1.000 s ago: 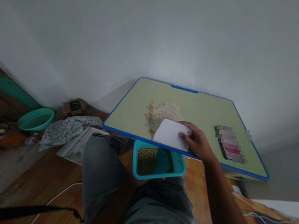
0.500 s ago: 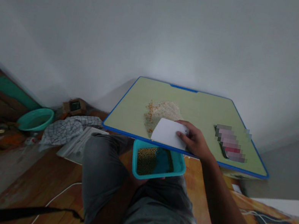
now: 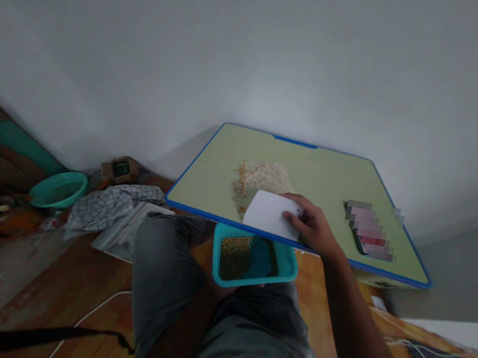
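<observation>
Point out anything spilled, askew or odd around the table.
A loose heap of pale grains with orange kernels lies straight on the table, uncontained. The right hand presses a white card beside it, above a teal tray.

Right hand [image 3: 314, 228] with white scraper card [image 3: 270, 214]: shifts slightly left along near table edge between 1.0 s and 0.5 s ago, then back slightly right by now. Card's left edge sits closer to grain pile [image 3: 262, 179] than 1.0 s ago. Card's tilt barely altered.
</observation>
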